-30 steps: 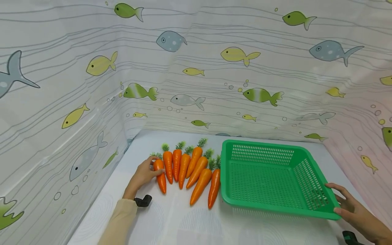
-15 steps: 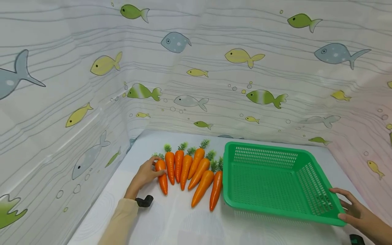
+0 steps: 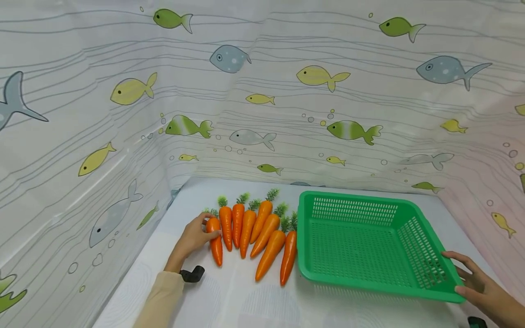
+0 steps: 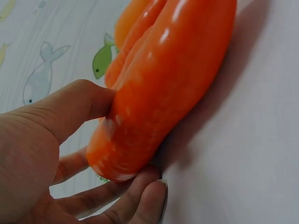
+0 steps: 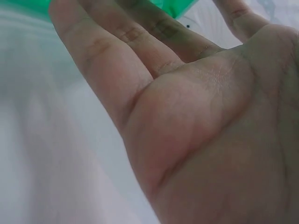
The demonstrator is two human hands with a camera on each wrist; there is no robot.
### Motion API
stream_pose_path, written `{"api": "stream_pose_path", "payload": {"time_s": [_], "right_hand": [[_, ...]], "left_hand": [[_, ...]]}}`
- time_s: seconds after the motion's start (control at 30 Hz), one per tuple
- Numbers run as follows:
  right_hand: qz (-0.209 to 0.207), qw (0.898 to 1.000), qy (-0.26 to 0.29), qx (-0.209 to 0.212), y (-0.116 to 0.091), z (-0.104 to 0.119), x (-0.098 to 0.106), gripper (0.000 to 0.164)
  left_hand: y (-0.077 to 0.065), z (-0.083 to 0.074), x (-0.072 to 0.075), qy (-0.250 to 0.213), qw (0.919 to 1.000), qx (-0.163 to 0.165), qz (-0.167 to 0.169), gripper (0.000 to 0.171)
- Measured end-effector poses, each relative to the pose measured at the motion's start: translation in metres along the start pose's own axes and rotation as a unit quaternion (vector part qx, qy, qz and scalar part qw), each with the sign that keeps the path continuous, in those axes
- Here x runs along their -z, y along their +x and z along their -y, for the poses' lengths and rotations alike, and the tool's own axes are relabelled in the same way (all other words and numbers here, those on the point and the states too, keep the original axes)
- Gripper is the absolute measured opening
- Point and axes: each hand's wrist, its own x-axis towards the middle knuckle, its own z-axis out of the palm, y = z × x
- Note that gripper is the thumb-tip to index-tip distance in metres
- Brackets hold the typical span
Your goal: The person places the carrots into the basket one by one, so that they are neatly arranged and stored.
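Observation:
My left hand (image 3: 197,237) holds the leftmost orange carrot (image 3: 215,243) near its thick leafy end, thumb on one side and fingers on the other. In the left wrist view the thumb (image 4: 84,102) presses that carrot (image 4: 159,84), with fingertips under its blunt end. Several other carrots (image 3: 248,228) with green tops fan out to its right. My right hand (image 3: 477,282) holds the near right corner of a green plastic basket (image 3: 377,287), thumb and index fingertip on the rim. The right wrist view shows mostly palm (image 5: 196,126), with the fingers reaching to the green rim.
The basket's bottom shows with no carrots on it. The rightmost carrot (image 3: 289,257) lies right beside its left wall. A white patterned cloth (image 3: 229,300) covers the table. Fish-print sheets (image 3: 287,114) stand at the back and sides. Dark wrist devices (image 3: 193,274) show at both wrists.
The view shifts slightly with the head. Both hands keep their places at the carrot and the basket rim; the carrots and basket lie as before.

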Motion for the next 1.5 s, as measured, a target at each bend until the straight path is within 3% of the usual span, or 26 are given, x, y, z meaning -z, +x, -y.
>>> {"api": "stream_pose_path", "payload": {"time_s": [0.13, 0.3, 0.47, 0.63, 0.77, 0.87, 1.03, 1.3, 1.5], "right_hand": [[0.005, 1.000, -0.004, 0.028, -0.001, -0.004, 0.001, 0.076], [0.039, 0.999, 0.024, 0.029, 0.001, -0.003, 0.008, 0.077], [0.098, 0.995, 0.025, -0.024, 0.006, 0.007, 0.024, 0.076], [0.112, 0.986, -0.060, -0.110, 0.013, 0.018, 0.038, 0.070], [0.122, 0.982, -0.057, -0.131, 0.018, 0.021, 0.039, 0.072], [0.116, 0.987, -0.017, -0.114, 0.018, 0.019, 0.035, 0.077], [0.088, 0.995, 0.039, -0.029, 0.011, 0.007, 0.025, 0.082], [0.075, 0.994, 0.066, 0.053, 0.010, -0.005, 0.016, 0.079], [0.046, 0.998, 0.035, 0.014, 0.011, -0.005, 0.014, 0.082]], "left_hand": [[-0.002, -0.001, 0.001, -0.021, 0.9998, 0.008, 0.001, 0.058], [-0.002, 0.000, 0.003, -0.031, 0.9995, 0.007, 0.001, 0.057], [0.000, 0.000, 0.003, -0.031, 0.9995, 0.002, 0.004, 0.055], [-0.001, -0.001, -0.001, -0.021, 0.9997, -0.003, 0.007, 0.054], [-0.003, 0.000, -0.002, -0.018, 0.9998, -0.003, 0.003, 0.053], [-0.004, 0.001, 0.001, -0.022, 0.9997, 0.001, -0.006, 0.052], [-0.005, 0.005, 0.003, -0.041, 0.9992, 0.004, -0.005, 0.053], [-0.009, 0.007, 0.005, -0.092, 0.9957, 0.012, -0.005, 0.056], [-0.011, 0.000, 0.010, -0.094, 0.9953, 0.007, -0.022, 0.057]]}}
